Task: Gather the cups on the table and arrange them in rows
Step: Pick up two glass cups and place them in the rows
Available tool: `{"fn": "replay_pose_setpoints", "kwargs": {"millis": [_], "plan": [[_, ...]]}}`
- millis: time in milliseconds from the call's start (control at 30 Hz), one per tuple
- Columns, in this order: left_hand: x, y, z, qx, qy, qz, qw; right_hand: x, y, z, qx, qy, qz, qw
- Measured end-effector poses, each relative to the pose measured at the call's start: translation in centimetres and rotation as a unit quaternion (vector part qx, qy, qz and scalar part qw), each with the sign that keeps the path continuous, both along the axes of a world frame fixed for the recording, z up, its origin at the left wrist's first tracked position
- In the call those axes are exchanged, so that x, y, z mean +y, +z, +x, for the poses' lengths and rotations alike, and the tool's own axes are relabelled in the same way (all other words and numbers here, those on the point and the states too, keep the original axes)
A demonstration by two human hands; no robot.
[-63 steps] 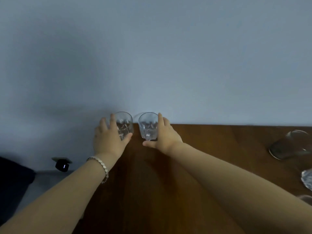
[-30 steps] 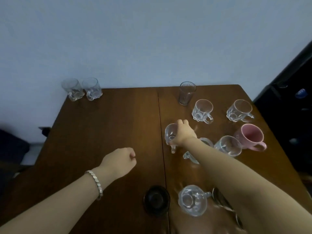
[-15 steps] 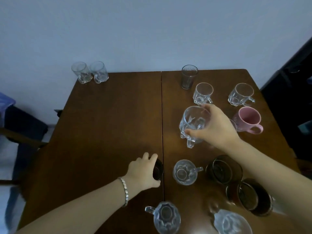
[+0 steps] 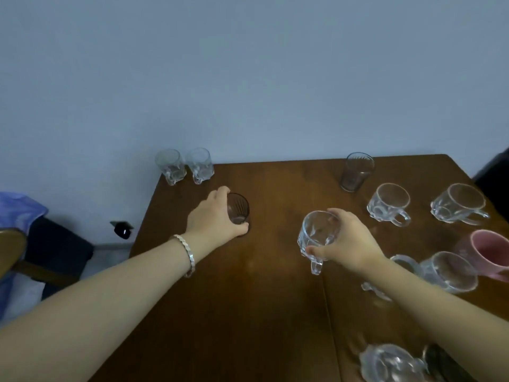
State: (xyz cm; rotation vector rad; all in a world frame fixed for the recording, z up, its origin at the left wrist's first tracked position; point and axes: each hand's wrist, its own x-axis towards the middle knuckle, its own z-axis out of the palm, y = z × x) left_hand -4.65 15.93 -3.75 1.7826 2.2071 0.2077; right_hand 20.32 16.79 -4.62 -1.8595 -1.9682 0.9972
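Head view showed our left hand (image 4: pixel 213 217) gripping a ribbed smoky tumbler (image 4: pixel 238 211) near the table (image 4: pixel 248 312) edge, right hand (image 4: pixel 348 241) holding a clear faceted mug (image 4: pixel 316 235) over open wood

right forearm hides part of a clear mug (image 4: pixel 378 288); blurred glass (image 4: pixel 392 363) cut off below.

You are gripping a dark tumbler (image 4: pixel 238 211) with your left hand (image 4: pixel 213 220), near two clear glasses (image 4: pixel 184 165) standing side by side at the table's (image 4: pixel 248 299) far left corner. Your right hand (image 4: pixel 348 242) is holding a clear mug (image 4: pixel 316 238) over the table's middle, its handle pointing toward you. More mugs, among them a pink mug (image 4: pixel 489 252), are sitting to the right.
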Motion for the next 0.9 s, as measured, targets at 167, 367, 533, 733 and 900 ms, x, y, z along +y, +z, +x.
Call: {"fn": "replay_pose_setpoints", "kwargs": {"millis": [167, 367, 533, 733, 900], "plan": [[8.4, -0.7, -5.3, 0.02, -0.009, 0.021, 1.0, 5.4, -1.8, -5.8, 0.015, -0.015, -0.002, 1.0], [16.6, -4.1, -7.8, 0.0, -0.019, 0.003, 1.0, 12.0, -5.2, -10.4, -0.025, -0.006, 0.011, 1.0], [21.2, -6.9, -8.8, -0.013, -0.015, -0.01, 1.0, 17.5, -7.2, -13.5, -0.044, -0.002, 0.029, 0.999], [23.7, -8.6, -9.7, -0.046, -0.022, -0.006, 0.999, 23.7, -8.6, -17.3, -0.052, 0.015, 0.047, 0.997], [23.9, -8.8, -9.9, -0.07, -0.035, 0.004, 0.997, 26.0, -9.3, -19.2, -0.07, 0.037, 0.033, 0.996]]}}
